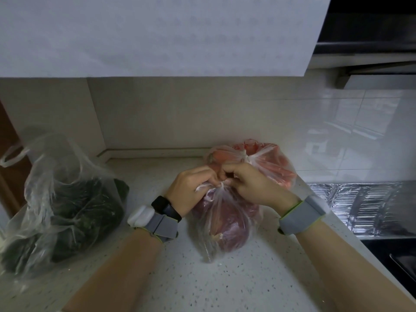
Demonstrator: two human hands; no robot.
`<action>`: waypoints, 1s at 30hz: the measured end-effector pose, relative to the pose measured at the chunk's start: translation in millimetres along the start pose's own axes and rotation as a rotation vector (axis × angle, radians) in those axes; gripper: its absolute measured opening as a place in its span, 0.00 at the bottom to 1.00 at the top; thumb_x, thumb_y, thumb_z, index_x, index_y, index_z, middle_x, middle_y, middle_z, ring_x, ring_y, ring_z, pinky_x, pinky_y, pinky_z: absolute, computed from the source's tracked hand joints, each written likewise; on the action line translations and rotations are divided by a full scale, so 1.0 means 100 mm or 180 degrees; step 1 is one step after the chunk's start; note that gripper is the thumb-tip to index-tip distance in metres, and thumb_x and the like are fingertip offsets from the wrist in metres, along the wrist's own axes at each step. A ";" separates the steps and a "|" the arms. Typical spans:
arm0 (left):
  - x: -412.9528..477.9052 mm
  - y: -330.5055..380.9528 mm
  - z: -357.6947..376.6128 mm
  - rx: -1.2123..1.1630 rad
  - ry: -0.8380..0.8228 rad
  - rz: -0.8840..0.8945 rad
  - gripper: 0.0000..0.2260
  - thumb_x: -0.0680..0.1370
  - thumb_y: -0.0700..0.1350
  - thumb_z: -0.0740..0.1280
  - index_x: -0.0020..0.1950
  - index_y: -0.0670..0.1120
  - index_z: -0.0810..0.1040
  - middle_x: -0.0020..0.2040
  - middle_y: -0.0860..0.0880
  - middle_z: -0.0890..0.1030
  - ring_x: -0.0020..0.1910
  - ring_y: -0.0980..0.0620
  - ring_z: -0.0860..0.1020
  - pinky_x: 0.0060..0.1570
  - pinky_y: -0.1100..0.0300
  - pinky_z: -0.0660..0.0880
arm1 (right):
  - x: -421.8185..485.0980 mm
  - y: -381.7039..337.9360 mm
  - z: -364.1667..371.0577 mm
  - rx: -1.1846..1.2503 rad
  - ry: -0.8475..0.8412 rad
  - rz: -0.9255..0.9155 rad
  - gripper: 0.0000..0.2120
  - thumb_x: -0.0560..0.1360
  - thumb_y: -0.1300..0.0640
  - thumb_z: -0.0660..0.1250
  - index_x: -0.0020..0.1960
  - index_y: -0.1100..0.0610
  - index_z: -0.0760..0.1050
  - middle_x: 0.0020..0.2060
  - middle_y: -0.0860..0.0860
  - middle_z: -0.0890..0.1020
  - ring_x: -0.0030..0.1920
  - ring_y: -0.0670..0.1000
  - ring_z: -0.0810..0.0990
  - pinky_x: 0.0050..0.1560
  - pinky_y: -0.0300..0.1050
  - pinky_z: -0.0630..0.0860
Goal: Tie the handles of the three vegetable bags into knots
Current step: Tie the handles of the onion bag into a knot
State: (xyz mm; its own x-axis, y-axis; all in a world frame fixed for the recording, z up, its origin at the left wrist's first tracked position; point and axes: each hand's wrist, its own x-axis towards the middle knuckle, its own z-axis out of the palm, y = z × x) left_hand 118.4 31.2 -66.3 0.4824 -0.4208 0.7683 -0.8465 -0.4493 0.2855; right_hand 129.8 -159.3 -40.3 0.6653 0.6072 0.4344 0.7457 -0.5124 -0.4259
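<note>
Pinching the handles (218,186) of the purple-vegetable bag (225,224), left hand (191,190) and right hand (254,188) curl tightly. It stands mid-counter (202,280), touching the knotted orange-vegetable bag (272,163); the greens bag (67,199) lies left.

- On our left wrist we wear a black smartwatch (166,207) with a dark rectangular face and a black strap.
- Just behind it sits a grey fabric band (163,227) carrying a rounded white plastic module (140,216).
- Our right wrist carries a matching wide grey band (302,216), edged in lime green.
- Our left forearm (117,266) and right forearm (351,262) are bare from the bands to the frame's edge.
</note>
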 end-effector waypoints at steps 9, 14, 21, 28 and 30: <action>0.03 0.07 -0.11 -0.0224 -0.0109 -0.0696 0.04 0.69 0.36 0.72 0.35 0.42 0.83 0.37 0.52 0.82 0.39 0.58 0.80 0.44 0.67 0.74 | -0.07 0.04 -0.16 -0.1484 -0.0074 0.0114 0.12 0.65 0.65 0.62 0.37 0.49 0.65 0.39 0.44 0.73 0.47 0.50 0.72 0.48 0.49 0.65; 0.07 0.12 -0.16 -0.0348 -0.0273 -0.0951 0.03 0.69 0.34 0.73 0.35 0.39 0.83 0.36 0.49 0.83 0.37 0.57 0.80 0.41 0.65 0.75 | -0.04 0.07 -0.15 -0.1699 -0.0127 0.0047 0.07 0.66 0.63 0.63 0.38 0.52 0.69 0.39 0.44 0.73 0.46 0.52 0.73 0.47 0.51 0.69; 0.06 0.15 -0.16 -0.0318 -0.0219 -0.0987 0.01 0.68 0.36 0.75 0.37 0.41 0.85 0.38 0.47 0.83 0.39 0.55 0.81 0.42 0.67 0.75 | -0.15 0.15 -0.21 0.0112 0.0276 0.0485 0.06 0.78 0.52 0.64 0.48 0.53 0.78 0.44 0.45 0.79 0.46 0.44 0.76 0.45 0.31 0.69; 0.06 0.18 -0.15 -0.0236 -0.0234 -0.0974 0.02 0.69 0.37 0.75 0.36 0.40 0.85 0.37 0.48 0.83 0.39 0.55 0.81 0.41 0.69 0.74 | -0.08 0.01 -0.04 -0.0081 0.0216 0.0562 0.05 0.72 0.56 0.71 0.40 0.57 0.80 0.39 0.50 0.82 0.41 0.47 0.77 0.39 0.28 0.68; 0.06 0.19 -0.16 -0.0172 -0.0251 -0.0995 0.03 0.69 0.38 0.75 0.36 0.41 0.84 0.36 0.49 0.83 0.38 0.55 0.80 0.40 0.66 0.74 | -0.08 0.03 -0.03 -0.0207 0.0212 0.0443 0.05 0.72 0.60 0.70 0.38 0.56 0.78 0.37 0.49 0.80 0.40 0.48 0.76 0.38 0.30 0.67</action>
State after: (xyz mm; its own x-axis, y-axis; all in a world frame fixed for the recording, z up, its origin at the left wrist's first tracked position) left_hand 101.8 32.9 -47.3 0.7351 -0.3296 0.5924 -0.6643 -0.5247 0.5324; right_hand 126.8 -166.8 -42.4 0.7617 0.4871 0.4273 0.6454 -0.6284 -0.4342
